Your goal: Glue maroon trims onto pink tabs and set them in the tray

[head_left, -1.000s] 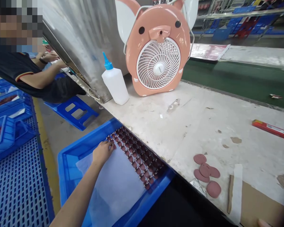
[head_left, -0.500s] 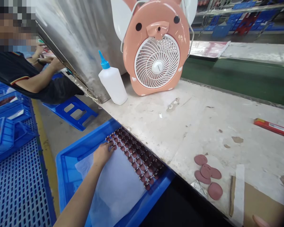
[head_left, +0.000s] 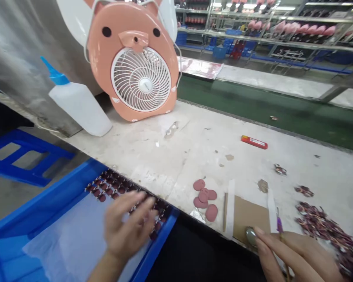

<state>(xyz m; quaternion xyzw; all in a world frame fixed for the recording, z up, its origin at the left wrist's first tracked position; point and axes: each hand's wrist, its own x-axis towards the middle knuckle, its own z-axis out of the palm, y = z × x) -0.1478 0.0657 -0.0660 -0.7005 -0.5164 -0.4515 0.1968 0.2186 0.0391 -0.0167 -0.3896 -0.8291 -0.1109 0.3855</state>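
Note:
My left hand (head_left: 129, 229) is smeared by motion above the blue crate (head_left: 8, 227). Its fingers are spread, and nothing shows in them. Under it lie rows of small dark-red oval pieces with light metal bits (head_left: 108, 186), on a translucent white sheet (head_left: 73, 235). At the lower right, my right hand (head_left: 294, 254) is closed on a thin stick-like tool (head_left: 279, 225) with a purple part. A shiny grey-green oval (head_left: 251, 237) sits by its fingertips, over a brown cardboard piece (head_left: 250, 213); whether the fingers grip it I cannot tell. Several flat red ovals (head_left: 211, 212) lie left of the cardboard.
A pink animal-faced fan (head_left: 141, 78) and a white squeeze bottle (head_left: 82, 107) stand at the back left of the worktop. A red box (head_left: 254, 142) lies mid-table. On the right is a heap of dark-red metal-trimmed pieces (head_left: 326, 227). A blue stool (head_left: 26, 156) stands left.
The view has swung right. My left hand has lifted from the rows of pieces and moved toward the worktop. My right hand, barely visible before, is now in view with the stick-like tool.

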